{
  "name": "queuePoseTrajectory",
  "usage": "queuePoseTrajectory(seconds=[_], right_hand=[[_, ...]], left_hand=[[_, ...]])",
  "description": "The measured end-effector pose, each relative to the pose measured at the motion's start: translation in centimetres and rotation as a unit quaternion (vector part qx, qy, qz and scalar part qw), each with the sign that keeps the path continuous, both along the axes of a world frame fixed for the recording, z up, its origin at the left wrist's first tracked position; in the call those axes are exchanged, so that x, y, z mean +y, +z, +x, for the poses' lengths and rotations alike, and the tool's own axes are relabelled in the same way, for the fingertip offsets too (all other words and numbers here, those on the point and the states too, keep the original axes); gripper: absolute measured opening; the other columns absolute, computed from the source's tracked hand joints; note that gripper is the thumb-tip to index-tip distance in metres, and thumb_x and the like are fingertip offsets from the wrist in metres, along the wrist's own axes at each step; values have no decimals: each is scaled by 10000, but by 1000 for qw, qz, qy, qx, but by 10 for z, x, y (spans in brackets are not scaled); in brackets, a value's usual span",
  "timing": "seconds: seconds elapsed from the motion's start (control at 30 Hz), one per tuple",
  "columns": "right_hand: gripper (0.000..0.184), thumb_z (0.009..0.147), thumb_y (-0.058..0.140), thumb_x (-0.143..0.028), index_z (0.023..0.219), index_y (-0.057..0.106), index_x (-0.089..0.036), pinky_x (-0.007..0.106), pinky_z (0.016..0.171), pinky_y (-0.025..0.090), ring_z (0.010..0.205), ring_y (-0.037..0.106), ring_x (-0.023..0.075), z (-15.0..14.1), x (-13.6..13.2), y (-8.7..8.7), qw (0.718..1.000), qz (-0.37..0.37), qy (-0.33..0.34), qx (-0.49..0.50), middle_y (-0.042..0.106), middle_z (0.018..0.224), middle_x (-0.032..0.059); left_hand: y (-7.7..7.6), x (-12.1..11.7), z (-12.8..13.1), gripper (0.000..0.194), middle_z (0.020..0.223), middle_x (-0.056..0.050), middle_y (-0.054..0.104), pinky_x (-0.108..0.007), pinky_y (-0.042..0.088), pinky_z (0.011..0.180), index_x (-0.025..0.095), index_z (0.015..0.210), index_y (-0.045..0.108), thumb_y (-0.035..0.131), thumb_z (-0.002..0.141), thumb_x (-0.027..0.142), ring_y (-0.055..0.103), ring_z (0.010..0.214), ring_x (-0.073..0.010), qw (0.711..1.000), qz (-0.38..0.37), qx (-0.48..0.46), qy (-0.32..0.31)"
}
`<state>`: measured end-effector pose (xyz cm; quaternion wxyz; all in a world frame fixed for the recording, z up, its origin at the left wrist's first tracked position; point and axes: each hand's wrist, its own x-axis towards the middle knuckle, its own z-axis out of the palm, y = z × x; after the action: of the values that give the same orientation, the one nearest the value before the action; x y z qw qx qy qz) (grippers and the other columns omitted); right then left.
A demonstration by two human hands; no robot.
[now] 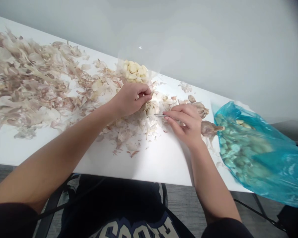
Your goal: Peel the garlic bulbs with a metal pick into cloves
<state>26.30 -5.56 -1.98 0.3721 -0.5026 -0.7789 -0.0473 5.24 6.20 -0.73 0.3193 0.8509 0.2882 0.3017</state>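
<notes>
Tabletop [139, 162], left hand [130, 99] curled, right hand [183, 124] pinching

We see a blue plastic bag [253, 155] of garlic cloves beside the white worktop's [139, 165] right end, papery skins [27, 76] heaped left, a grey wall [188, 43] beyond, and grey floor [188, 201] below.

A thin metal pick [159, 115] is glinting, papery garlic skins [27, 76] are lying rough at nine o'clock on the smooth matt desk [144, 165], and a glossy plastic bag [260, 158] is shining at three o'clock.
</notes>
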Motion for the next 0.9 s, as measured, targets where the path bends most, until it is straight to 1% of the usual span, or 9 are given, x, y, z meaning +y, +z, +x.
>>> queuePoseTrajectory(seconds=[0.1, 0.23, 0.33, 0.53, 0.67, 0.83, 0.9], right_hand=[[134, 869, 657, -243, 963, 747, -277, 357, 763, 450, 798, 630, 146, -6, 2, -3, 1000, 6, 18, 10, 689, 854, 12], [133, 897, 614, -253, 923, 745, -256, 349, 772, 456, 800, 625, 148, -14, 2, -4, 999, -8, 8, 37, 694, 849, 19], [132, 900, 606, -251, 907, 738, -248, 354, 788, 446, 797, 620, 151, -15, 1, -2, 999, -20, 16, 39, 700, 845, 17], [120, 894, 611, -220, 905, 730, -222, 357, 810, 400, 794, 601, 150, -12, -1, -1, 999, -20, 35, 3, 706, 844, 21], [145, 914, 590, -245, 896, 733, -227, 351, 808, 367, 799, 580, 145, -10, -3, 2, 999, -44, 22, -18, 706, 847, 13], [142, 918, 589, -233, 869, 721, -236, 361, 796, 276, 808, 540, 149, -5, -5, 6, 991, -94, 22, -98, 709, 852, -14], [131, 909, 599, -236, 865, 722, -236, 361, 797, 274, 807, 544, 149, -2, -6, 8, 992, -88, 19, -88, 708, 848, -15]], left_hand=[[-1, 0, 0, 126, 691, 6, 627, -279, 411, 684, 167, 748, 612, 566, 855, 215, 520, 653, -117, 1000, 1, -1, 0], [-1, 0, 1, 123, 698, 5, 636, -278, 414, 688, 168, 761, 620, 565, 857, 221, 527, 663, -119, 1000, -1, 0, -1], [0, -1, 1, 116, 703, 4, 636, -276, 413, 694, 163, 770, 622, 565, 859, 211, 524, 666, -117, 1000, -3, 2, 0], [1, 1, 0, 147, 637, 16, 590, -271, 387, 654, 156, 718, 590, 565, 855, 205, 484, 607, -108, 1000, -22, -5, 16], [2, 5, -2, 170, 601, 22, 545, -270, 358, 631, 157, 685, 566, 567, 847, 207, 441, 582, -103, 999, -36, -2, 26], [2, 7, -3, 202, 547, 35, 480, -275, 332, 588, 169, 645, 516, 560, 841, 191, 379, 526, -92, 998, -58, -5, 27], [1, 8, -4, 217, 529, 39, 459, -278, 333, 584, 173, 631, 500, 556, 840, 187, 365, 514, -92, 998, -63, -11, 25]])
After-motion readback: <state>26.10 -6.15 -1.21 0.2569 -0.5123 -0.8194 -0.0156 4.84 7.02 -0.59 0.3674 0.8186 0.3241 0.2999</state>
